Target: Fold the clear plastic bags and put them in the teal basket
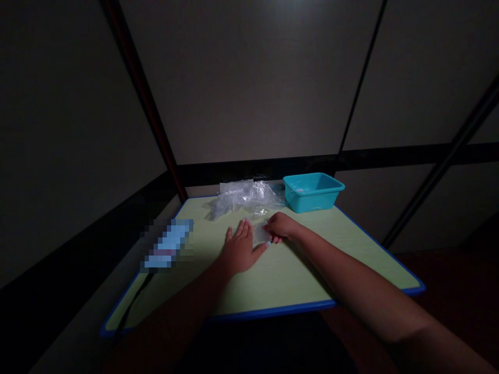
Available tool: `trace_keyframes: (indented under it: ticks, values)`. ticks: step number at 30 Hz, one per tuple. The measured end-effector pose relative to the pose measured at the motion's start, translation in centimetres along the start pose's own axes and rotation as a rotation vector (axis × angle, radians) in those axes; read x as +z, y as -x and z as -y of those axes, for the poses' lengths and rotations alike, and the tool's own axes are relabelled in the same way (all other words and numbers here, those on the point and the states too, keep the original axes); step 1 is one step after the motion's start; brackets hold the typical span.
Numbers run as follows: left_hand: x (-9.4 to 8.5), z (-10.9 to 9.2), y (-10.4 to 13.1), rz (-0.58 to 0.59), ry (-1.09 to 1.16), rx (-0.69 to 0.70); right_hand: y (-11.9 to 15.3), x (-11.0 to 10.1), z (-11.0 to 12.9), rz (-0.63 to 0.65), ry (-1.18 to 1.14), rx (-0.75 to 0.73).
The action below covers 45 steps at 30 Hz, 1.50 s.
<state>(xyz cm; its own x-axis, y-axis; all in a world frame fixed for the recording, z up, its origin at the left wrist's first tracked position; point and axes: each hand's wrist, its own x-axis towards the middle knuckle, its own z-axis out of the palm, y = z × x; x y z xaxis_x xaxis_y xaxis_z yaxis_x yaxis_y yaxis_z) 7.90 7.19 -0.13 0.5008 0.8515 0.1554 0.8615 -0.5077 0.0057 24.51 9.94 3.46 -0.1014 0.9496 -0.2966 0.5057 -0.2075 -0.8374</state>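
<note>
A small translucent plastic piece point(260, 234), perhaps a bag, lies on the pale green table between my hands. My left hand point(240, 248) is flat with its fingers spread, its thumb and fingertips at the left and near edges of the piece. The fingers of my right hand point(279, 227) are pinched together at the right edge of the same piece. Behind them, a pile of clear plastic bags point(245, 196) lies crumpled near the table's far edge.
A turquoise basin point(314, 195) stands at the back right of the table point(273, 291). At the left edge lies a blurred, light blue rectangular object point(169, 244) with a dark cord or strap running from it. Wall panels rise behind.
</note>
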Motion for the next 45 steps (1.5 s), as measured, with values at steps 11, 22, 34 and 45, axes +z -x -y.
trace_keyframes:
  ticks: [11, 22, 34, 45]
  values:
    - [-0.4, -0.1, 0.0, 0.045, 0.012, -0.012, 0.9, -0.3, 0.8, 0.104, -0.039, 0.001]
    - [-0.7, -0.2, 0.2, 0.044, 0.035, 0.064, 1.0, 0.1, 1.1, 0.133, -0.205, -0.055]
    - [-0.8, 0.2, -0.1, 0.058, 0.118, 0.122, 0.6, 0.6, 0.6, 0.159, -0.293, -0.095]
    - [-1.3, 0.0, 0.1, 0.055, 0.122, 0.124, 0.0, 1.9, 0.4, 0.236, -0.4, -0.25]
